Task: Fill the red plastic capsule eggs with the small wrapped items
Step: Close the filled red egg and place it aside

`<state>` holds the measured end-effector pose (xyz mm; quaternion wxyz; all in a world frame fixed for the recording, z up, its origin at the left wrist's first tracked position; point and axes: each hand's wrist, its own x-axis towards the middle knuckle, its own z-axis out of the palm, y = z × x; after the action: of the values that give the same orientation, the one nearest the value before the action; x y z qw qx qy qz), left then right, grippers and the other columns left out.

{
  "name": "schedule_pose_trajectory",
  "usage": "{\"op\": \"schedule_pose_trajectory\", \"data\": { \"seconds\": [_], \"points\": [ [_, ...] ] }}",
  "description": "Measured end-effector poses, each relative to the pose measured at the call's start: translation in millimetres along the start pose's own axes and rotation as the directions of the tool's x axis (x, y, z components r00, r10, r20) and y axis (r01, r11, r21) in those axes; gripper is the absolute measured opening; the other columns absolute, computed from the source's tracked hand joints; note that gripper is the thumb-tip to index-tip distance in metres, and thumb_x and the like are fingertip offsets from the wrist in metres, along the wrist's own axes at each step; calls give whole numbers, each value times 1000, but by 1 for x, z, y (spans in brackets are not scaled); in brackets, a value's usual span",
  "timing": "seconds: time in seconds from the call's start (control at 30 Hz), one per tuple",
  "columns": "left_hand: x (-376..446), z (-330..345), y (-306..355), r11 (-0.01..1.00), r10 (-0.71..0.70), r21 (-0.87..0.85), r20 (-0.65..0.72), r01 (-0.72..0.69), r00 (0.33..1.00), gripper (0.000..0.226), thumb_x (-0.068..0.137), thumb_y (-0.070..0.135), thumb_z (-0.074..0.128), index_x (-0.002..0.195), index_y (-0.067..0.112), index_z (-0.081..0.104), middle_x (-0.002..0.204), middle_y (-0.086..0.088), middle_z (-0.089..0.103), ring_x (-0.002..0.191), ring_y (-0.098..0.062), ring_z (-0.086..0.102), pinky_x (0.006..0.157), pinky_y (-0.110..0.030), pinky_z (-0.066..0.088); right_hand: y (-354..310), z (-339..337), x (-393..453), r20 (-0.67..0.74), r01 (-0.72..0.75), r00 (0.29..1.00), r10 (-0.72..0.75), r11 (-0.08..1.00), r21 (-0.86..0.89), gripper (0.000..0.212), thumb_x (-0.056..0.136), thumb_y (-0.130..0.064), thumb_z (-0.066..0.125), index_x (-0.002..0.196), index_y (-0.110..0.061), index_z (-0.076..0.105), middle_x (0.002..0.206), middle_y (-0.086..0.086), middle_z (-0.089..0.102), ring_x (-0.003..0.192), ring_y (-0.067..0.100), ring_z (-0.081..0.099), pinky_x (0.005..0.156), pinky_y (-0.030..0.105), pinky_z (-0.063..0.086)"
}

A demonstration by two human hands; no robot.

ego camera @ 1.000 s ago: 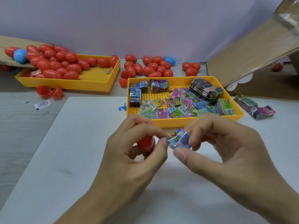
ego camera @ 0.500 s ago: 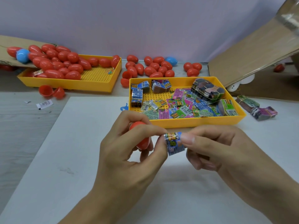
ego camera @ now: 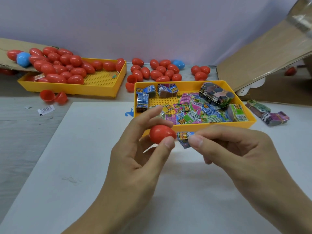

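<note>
My left hand (ego camera: pixel 135 157) pinches a red capsule egg (ego camera: pixel 161 133) between thumb and fingers, just in front of the near yellow tray (ego camera: pixel 202 126). Right beside the egg, my right hand (ego camera: pixel 236 152) pinches a small blue wrapped item (ego camera: pixel 184 138) with thumb and forefinger; the item touches the egg's right end. The tray holds several loose wrapped items (ego camera: pixel 194 112) and banded bundles (ego camera: pixel 216 94). Whether the egg is closed or just a half, I cannot tell.
A second yellow tray (ego camera: pixel 101 88) at the back left holds several red eggs (ego camera: pixel 62 68) and a blue egg (ego camera: pixel 22 59). More eggs (ego camera: pixel 162 70) lie behind the near tray. Open egg halves (ego camera: pixel 53 97), cardboard (ego camera: pixel 263 53), two bundles (ego camera: pixel 268 112) and a white mat (ego camera: pixel 76 157).
The egg has come up from behind my left fingers to the fingertips, in full view. The wrapped item has turned in my right fingers and now lies against the egg.
</note>
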<state>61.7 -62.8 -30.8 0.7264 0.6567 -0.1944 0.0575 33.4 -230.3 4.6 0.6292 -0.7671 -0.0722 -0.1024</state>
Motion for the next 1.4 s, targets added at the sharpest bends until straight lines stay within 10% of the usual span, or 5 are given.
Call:
{"op": "schedule_pose_trajectory", "data": {
  "seconds": [0.93,1.4],
  "points": [
    [0,-2,0,999,28,-20,7,-28,1000,33,78,19,73,111,23,76,108,-2,68,100,-17,69,78,-18,54,4,-5,3,35,-55,998,50,986,157,22,71,-43,69,79,-25,80,56,5,58,49,9,45,44,16,35],
    [0,-1,0,996,69,59,-33,-67,997,33,77,13,82,107,27,77,102,8,69,95,-13,69,77,-17,55,2,-4,4,96,-55,994,50,997,52,8,77,-32,72,80,-29,79,63,-11,68,49,4,55,50,6,41]
  ]
}}
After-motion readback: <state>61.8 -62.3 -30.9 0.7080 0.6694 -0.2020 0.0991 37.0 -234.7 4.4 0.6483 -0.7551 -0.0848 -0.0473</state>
